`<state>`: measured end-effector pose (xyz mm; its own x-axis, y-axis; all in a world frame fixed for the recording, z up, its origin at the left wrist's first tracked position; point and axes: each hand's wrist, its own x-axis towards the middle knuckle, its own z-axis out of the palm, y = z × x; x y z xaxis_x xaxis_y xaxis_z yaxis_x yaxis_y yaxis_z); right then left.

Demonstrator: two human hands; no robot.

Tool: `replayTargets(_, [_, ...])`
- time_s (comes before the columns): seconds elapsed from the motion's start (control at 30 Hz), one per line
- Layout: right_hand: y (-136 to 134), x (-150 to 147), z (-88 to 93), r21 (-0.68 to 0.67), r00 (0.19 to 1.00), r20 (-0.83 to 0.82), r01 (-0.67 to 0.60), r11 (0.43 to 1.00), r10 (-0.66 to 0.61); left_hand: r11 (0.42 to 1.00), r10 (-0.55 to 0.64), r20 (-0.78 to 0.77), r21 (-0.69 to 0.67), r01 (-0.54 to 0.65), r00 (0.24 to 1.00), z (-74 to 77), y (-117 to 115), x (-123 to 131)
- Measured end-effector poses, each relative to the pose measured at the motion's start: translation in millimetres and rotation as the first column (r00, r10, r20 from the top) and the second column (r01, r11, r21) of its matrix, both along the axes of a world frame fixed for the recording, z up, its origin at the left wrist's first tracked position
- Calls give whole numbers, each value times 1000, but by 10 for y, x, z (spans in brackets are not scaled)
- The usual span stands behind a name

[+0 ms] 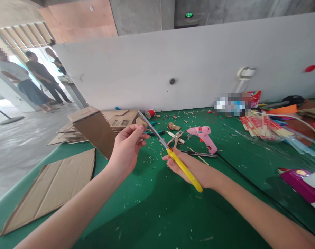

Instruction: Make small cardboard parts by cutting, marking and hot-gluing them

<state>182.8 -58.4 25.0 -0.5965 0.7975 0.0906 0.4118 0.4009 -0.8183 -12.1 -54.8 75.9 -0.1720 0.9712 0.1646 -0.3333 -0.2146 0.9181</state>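
Between the thumb and fingers of my left hand is a small piece of cardboard, its top edge poking out. My right hand grips a pair of scissors with yellow handles. The long blades point up and to the left and pass right beside the cardboard piece; whether they touch it I cannot tell. Just beyond my hands lie pliers, a utility knife and a pink hot glue gun. A spool of red thread stands near the board at the back.
A cardboard sheet and a cardboard box occupy the left of the green table. Scraps are scattered about. The glue gun's black cable crosses the right side. Packaged sticks and a purple device sit right. People stand far left.
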Motion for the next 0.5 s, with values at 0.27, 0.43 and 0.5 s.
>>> replayTargets(0.27, [21, 13, -34, 3, 1000, -19, -21, 1000, 21, 999, 18, -23, 28, -18, 1000, 10, -2, -16])
replayTargets(0.43, [30, 38, -45, 12, 999, -19, -34, 999, 35, 999, 38, -58, 32, -37, 998, 14, -15, -15])
replayTargets(0.5, [34, 38, -53, 7, 999, -26, -29, 1000, 29, 998, 40, -76, 46, -37, 996, 15, -19, -19])
